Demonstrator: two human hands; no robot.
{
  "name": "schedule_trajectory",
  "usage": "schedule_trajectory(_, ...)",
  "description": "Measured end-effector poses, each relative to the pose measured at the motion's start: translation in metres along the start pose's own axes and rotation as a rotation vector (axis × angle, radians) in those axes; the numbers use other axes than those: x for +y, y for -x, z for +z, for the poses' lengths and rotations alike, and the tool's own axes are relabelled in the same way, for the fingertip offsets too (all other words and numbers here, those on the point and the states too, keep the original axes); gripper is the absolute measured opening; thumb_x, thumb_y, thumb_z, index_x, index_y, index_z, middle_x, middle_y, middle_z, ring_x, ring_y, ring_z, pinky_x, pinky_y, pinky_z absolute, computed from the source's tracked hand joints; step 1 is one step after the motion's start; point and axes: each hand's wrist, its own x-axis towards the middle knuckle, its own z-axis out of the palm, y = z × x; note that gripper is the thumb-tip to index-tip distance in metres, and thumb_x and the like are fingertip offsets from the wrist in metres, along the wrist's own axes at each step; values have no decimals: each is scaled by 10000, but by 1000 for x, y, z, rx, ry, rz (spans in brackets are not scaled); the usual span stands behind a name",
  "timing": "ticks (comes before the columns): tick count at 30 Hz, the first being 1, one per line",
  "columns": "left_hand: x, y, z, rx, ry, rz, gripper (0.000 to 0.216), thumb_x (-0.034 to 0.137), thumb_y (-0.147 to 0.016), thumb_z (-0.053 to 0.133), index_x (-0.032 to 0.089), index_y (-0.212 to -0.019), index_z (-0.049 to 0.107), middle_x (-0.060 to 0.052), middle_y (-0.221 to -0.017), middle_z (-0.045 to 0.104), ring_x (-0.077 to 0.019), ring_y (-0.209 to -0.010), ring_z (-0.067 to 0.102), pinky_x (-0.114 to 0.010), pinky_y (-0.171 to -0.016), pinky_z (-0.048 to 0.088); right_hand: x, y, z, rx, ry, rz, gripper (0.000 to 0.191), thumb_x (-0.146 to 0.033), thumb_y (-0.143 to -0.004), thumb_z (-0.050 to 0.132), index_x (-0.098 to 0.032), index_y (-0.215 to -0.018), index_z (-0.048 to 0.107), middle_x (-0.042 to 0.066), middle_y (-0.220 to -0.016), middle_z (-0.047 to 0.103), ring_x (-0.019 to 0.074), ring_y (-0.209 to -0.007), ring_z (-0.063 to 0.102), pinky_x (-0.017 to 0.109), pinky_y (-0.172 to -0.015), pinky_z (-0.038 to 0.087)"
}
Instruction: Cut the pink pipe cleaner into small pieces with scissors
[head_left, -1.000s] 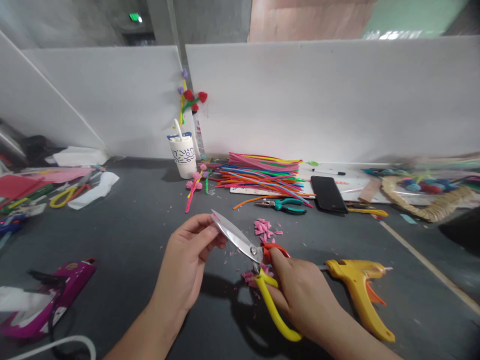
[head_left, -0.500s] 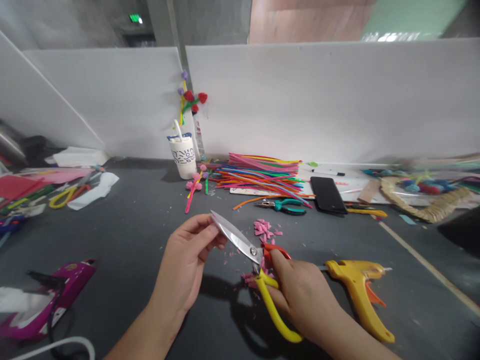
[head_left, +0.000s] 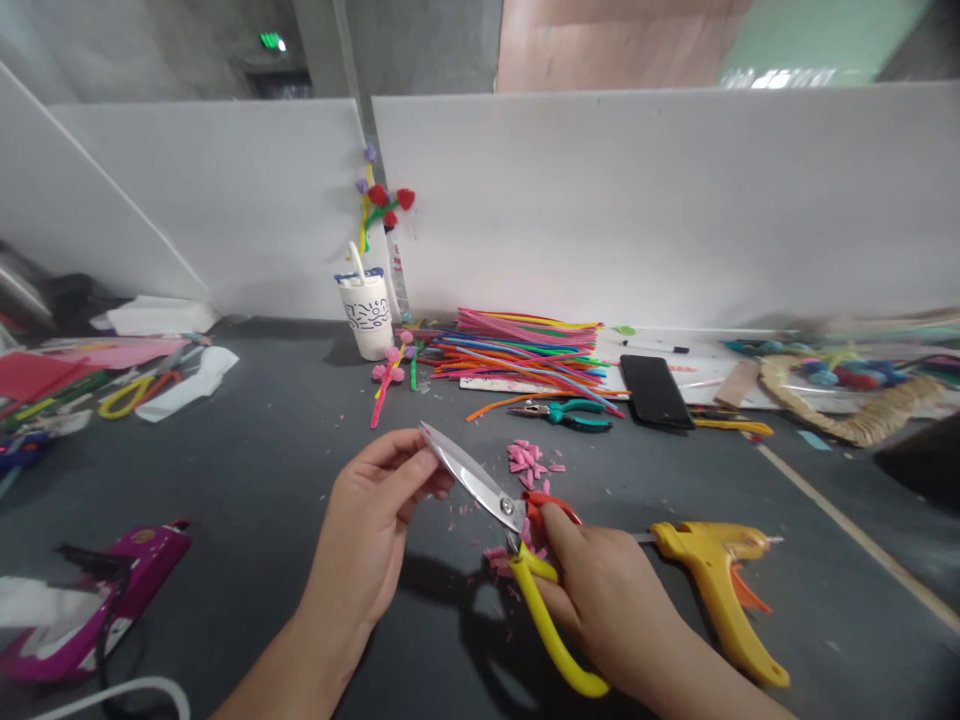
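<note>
Right hand gripping scissors, left hand pinched narrow at blade tips, contents unclear

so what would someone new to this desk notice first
Probably the big red-and-yellow-handled scissors, front and centre in the right hand, blade tips at the left hand. Next, the heap of many-coloured pipe cleaners at the back, before the white partition. The yellow glue gun at the right and pink clippings just beyond the scissors may stand out too.
</note>
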Motion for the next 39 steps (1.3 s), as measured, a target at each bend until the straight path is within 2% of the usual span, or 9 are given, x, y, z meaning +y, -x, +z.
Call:
schedule_trajectory(11, -1, -2, 0, -6, 0, 7, 34, 155, -697, 627, 168, -722, 648, 25, -644, 632, -70, -557, 548, -166, -550, 435, 3, -2, -2, -57, -35, 70, 163, -344, -774, 481, -182, -758, 477, 12, -511, 586, 174, -423, 527, 254, -425, 208)
schedule_trajectory(15, -1, 1, 1, -85, -17, -92, 15, 170, -714, 616, 163, -721, 627, 16, -647, 631, -73, -560, 554, -168, -550, 436, 2, -5, -7, -61, -401, 178, 209, -372, -789, 443, -207, -661, 431, -30, -502, 512, 120, -429, 434, 221, -416, 239)
schedule_trajectory(19, -7, 8, 8, -272, -31, -323, 33, 172, -719, 610, 144, -737, 610, -3, -626, 624, -79, -543, 553, -179, -537, 429, -1, -8, -15, -30, -842, 289, 139, -312, -750, 472, -201, -668, 458, -55, -530, 469, 86, -449, 394, 190, -432, 306)
schedule_trajectory(22, -14, 13, 15, -428, -43, -456, 73, 189, -727, 600, 119, -708, 607, -17, -617, 610, -83, -530, 543, -188, -522, 420, -2, -10, -21, -74, -1124, 442, 139, -336, -742, 462, -200, -732, 485, -77, -474, 448, 65, -349, 342, 180, -352, 274)
schedule_trajectory(24, -19, 16, 18, -488, -62, -517, 94, 204, -723, 603, 114, -694, 604, -17, -613, 598, -81, -524, 534, -194, -522, 416, -2, -10, -23, -116, -1245, 504, 166, -367, -736, 470, -203, -756, 490, -86, -439, 448, 62, -310, 336, 174, -320, 260)
schedule_trajectory(30, -25, 20, 18, -521, -159, -561, 115, 228, -699, 621, 115, -712, 613, -22, -611, 601, -85, -509, 526, -207, -516, 413, 0, -9, -24, -194, -1320, 516, 152, -338, -727, 497, -194, -686, 474, -73, -470, 500, 38, -292, 323, 150, -289, 245)
schedule_trajectory(39, -23, 18, 20, -510, -292, -418, 116, 227, -659, 648, 120, -701, 630, -35, -634, 631, -103, -532, 527, -222, -532, 421, -5, -10, -27, -159, -1274, 507, 71, -211, -684, 501, -184, -638, 454, -87, -464, 459, 24, -291, 322, 138, -283, 238)
